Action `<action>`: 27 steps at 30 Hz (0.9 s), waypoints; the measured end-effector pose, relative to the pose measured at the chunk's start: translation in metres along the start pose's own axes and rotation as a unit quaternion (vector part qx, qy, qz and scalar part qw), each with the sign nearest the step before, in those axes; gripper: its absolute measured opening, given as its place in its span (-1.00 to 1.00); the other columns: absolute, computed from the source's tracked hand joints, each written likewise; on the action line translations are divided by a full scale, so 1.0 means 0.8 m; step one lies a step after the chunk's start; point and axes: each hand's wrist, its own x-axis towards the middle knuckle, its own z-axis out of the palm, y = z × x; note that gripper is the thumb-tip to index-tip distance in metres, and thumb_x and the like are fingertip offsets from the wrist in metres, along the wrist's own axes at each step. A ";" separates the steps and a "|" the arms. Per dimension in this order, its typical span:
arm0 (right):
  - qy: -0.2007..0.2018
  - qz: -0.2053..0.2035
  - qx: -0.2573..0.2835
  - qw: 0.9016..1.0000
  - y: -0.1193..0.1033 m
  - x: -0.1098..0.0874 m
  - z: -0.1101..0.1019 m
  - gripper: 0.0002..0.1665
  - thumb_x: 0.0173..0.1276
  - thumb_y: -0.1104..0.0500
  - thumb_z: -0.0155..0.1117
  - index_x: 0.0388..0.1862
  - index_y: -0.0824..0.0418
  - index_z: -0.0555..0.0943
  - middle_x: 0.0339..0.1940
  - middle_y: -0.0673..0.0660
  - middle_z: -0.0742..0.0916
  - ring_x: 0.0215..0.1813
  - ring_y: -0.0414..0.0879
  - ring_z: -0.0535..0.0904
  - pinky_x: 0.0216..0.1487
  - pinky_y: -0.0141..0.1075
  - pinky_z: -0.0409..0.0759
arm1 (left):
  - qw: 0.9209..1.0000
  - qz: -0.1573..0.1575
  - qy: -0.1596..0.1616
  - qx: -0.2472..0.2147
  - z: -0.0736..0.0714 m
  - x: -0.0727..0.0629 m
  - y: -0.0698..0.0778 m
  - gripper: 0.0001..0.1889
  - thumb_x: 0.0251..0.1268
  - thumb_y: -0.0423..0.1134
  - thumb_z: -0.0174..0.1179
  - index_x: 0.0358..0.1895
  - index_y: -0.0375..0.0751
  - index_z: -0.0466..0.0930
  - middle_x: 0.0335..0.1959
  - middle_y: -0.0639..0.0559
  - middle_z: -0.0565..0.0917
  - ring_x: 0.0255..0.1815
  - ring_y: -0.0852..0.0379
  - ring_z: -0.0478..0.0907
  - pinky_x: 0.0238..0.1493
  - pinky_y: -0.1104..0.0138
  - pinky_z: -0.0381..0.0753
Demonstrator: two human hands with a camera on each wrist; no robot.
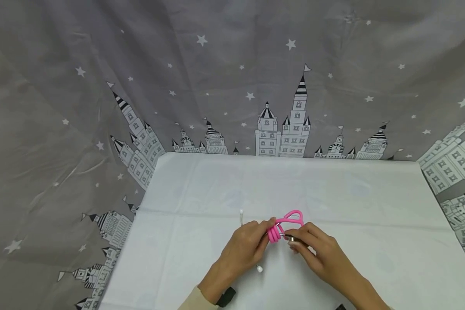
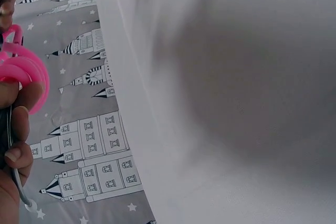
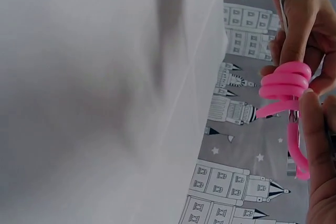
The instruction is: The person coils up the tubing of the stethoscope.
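A stethoscope with pink tubing (image 1: 273, 234) is held between both hands above the white table. Its tubing winds in several turns around the metal ear tubes, as the coil (image 3: 285, 81) in the right wrist view shows. My left hand (image 1: 242, 246) grips the coil and tubes from the left. White ear tips (image 1: 241, 211) stick out on either side of that hand. My right hand (image 1: 324, 255) pinches the metal chestpiece (image 1: 292, 239) just right of the coil, covering part of it. Above the fingers, a pink loop (image 1: 294, 213) of tubing stands out.
The white tabletop (image 1: 201, 185) stretches around the hands. Behind it and at the sides hangs a grey curtain (image 1: 224, 86) printed with castles and stars. A dark strap (image 1: 226, 297) shows at the left wrist.
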 end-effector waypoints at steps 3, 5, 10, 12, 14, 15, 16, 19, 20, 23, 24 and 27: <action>0.005 0.015 -0.001 1.000 -0.001 0.000 0.003 -0.58 0.39 0.38 0.49 0.20 0.21 0.72 -0.15 -0.09 0.71 -0.26 -0.36 0.68 -0.17 -0.65 0.62 | 1.000 0.003 0.005 0.003 0.000 0.001 0.002 -0.61 0.38 -0.39 0.43 0.24 -0.19 0.68 -0.42 0.15 0.69 -0.47 0.35 0.33 -0.38 0.62 0.27; 0.015 0.025 -0.010 1.000 -0.003 0.000 0.006 -0.65 0.47 0.32 0.45 0.20 0.23 0.70 -0.16 -0.09 0.74 -0.27 -0.35 0.72 -0.18 -0.63 0.64 | 1.000 0.001 0.008 0.004 0.000 0.001 0.003 -0.61 0.37 -0.40 0.44 0.23 -0.19 0.68 -0.41 0.15 0.69 -0.47 0.35 0.33 -0.39 0.62 0.28; 0.059 0.041 -0.051 0.996 -0.009 0.002 0.011 -0.61 0.66 -0.08 0.25 0.06 0.23 0.71 -0.21 -0.09 0.78 -0.31 -0.38 0.66 -0.26 -0.65 0.56 | 1.000 -0.003 0.005 0.008 0.001 0.000 0.003 -0.60 0.38 -0.38 0.44 0.24 -0.18 0.68 -0.41 0.16 0.68 -0.47 0.36 0.32 -0.39 0.62 0.26; 0.078 0.042 -0.059 0.994 -0.010 0.003 0.012 -0.57 0.65 -0.12 0.25 0.02 0.22 0.75 -0.17 -0.04 0.76 -0.31 -0.37 0.61 -0.28 -0.64 0.55 | 1.000 -0.005 0.005 0.006 0.001 0.000 0.002 -0.61 0.39 -0.38 0.44 0.25 -0.18 0.68 -0.41 0.15 0.69 -0.47 0.35 0.32 -0.39 0.61 0.26; 0.095 0.042 -0.062 0.993 -0.010 0.003 0.012 -0.56 0.62 -0.13 0.28 0.00 0.22 0.79 -0.16 0.02 0.72 -0.33 -0.36 0.55 -0.30 -0.62 0.54 | 1.000 -0.004 0.006 0.004 0.001 -0.001 0.002 -0.60 0.39 -0.37 0.44 0.26 -0.17 0.68 -0.40 0.15 0.69 -0.47 0.35 0.32 -0.39 0.61 0.26; 0.103 0.043 -0.062 0.992 -0.010 0.004 0.012 -0.57 0.61 -0.13 0.30 -0.01 0.21 0.81 -0.15 0.04 0.70 -0.34 -0.36 0.52 -0.31 -0.61 0.54 | 1.000 -0.003 0.007 0.002 0.000 -0.001 0.002 -0.60 0.39 -0.37 0.43 0.26 -0.17 0.67 -0.40 0.15 0.69 -0.47 0.35 0.32 -0.39 0.61 0.25; 0.111 0.046 -0.061 0.991 -0.010 0.003 0.013 -0.56 0.59 -0.14 0.31 -0.01 0.20 0.82 -0.16 0.05 0.67 -0.35 -0.36 0.50 -0.33 -0.61 0.53 | 1.000 -0.001 0.008 0.000 0.000 -0.001 0.002 -0.60 0.39 -0.38 0.43 0.26 -0.17 0.67 -0.40 0.15 0.69 -0.47 0.35 0.32 -0.39 0.61 0.25; 0.131 0.052 -0.056 0.988 -0.007 0.002 0.014 -0.53 0.54 -0.18 0.35 -0.02 0.20 0.83 -0.21 0.07 0.63 -0.38 -0.35 0.44 -0.39 -0.57 0.46 | 1.000 0.010 0.013 -0.004 0.001 0.000 0.002 -0.58 0.36 -0.39 0.44 0.26 -0.19 0.67 -0.42 0.15 0.68 -0.47 0.36 0.31 -0.39 0.63 0.23; 0.135 0.055 -0.055 0.988 -0.006 0.001 0.014 -0.52 0.53 -0.19 0.36 -0.02 0.21 0.83 -0.22 0.08 0.62 -0.38 -0.34 0.42 -0.39 -0.57 0.45 | 1.000 0.012 0.014 -0.006 0.001 0.001 0.002 -0.58 0.35 -0.40 0.44 0.26 -0.20 0.67 -0.42 0.15 0.67 -0.47 0.36 0.30 -0.39 0.63 0.22; 0.148 0.064 -0.047 0.986 -0.003 0.000 0.015 -0.48 0.49 -0.19 0.43 -0.01 0.27 0.78 -0.21 0.12 0.60 -0.36 -0.30 0.41 -0.39 -0.53 0.43 | 1.000 0.014 0.013 -0.012 0.002 0.002 0.003 -0.59 0.36 -0.40 0.43 0.26 -0.21 0.67 -0.41 0.15 0.67 -0.47 0.35 0.30 -0.39 0.64 0.21; 0.151 0.069 -0.042 0.985 -0.001 0.000 0.015 -0.47 0.46 -0.15 0.48 0.01 0.31 0.75 -0.20 0.14 0.60 -0.35 -0.28 0.40 -0.38 -0.51 0.42 | 1.000 0.011 0.011 -0.013 0.002 0.002 0.004 -0.59 0.38 -0.40 0.42 0.26 -0.20 0.67 -0.40 0.15 0.68 -0.47 0.35 0.30 -0.38 0.64 0.21; 0.142 0.102 -0.035 0.984 0.001 -0.001 0.012 -0.41 0.28 0.05 0.69 0.16 0.33 0.67 -0.14 0.11 0.61 -0.30 -0.29 0.39 -0.36 -0.47 0.40 | 1.000 0.012 0.009 -0.013 0.002 0.002 0.005 -0.59 0.38 -0.40 0.42 0.26 -0.19 0.68 -0.39 0.15 0.69 -0.46 0.34 0.33 -0.37 0.62 0.25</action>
